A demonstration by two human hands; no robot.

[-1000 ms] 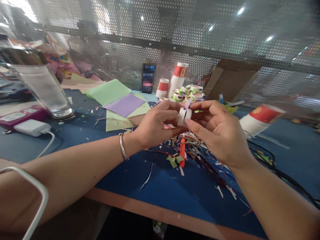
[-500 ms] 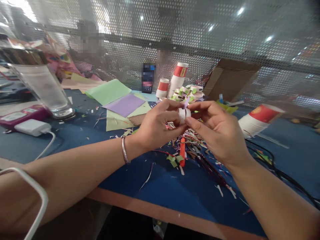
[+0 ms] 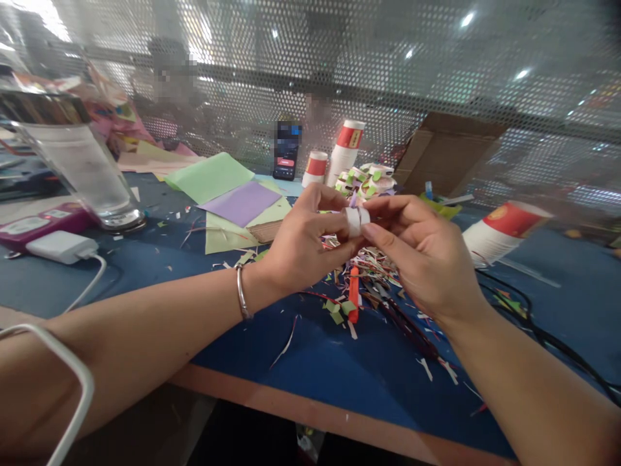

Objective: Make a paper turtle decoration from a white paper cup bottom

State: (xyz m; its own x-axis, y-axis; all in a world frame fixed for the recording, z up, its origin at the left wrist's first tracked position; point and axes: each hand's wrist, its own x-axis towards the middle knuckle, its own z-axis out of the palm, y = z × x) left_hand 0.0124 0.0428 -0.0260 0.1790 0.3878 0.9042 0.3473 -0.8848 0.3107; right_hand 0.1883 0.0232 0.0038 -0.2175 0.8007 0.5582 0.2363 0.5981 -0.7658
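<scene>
Above the middle of the blue tabletop (image 3: 310,362), two bare hands meet at a small white paper ring (image 3: 358,221). The left hand (image 3: 305,239), with a silver bracelet (image 3: 239,291) at its wrist, grips the ring from one side between bent fingers; whether a fingertip sits inside it, I cannot tell. The right hand (image 3: 424,255) pinches the other side, thumb against the ring's near edge. A thin dark slit runs down the ring's face, and a purple paper strip (image 3: 354,200) stands up at its top.

Below the hands lies a heap of shredded paper scraps (image 3: 376,268), with an orange-red handle (image 3: 354,294) beside folded green paper bits (image 3: 334,312). Just beyond the fingers is a cluster of white rings with green tabs (image 3: 371,178), near a tall stack of red-and-white paper cups (image 3: 343,155) and a shorter cup stack (image 3: 315,169). Another cup stack (image 3: 502,236) leans over at the right.

To the left, a green sheet (image 3: 211,181) and a purple sheet (image 3: 242,202) overlap near a smartphone (image 3: 287,152) propped upright. Farther left, a glass tumbler (image 3: 90,165) stands behind a white charger (image 3: 63,248).
</scene>
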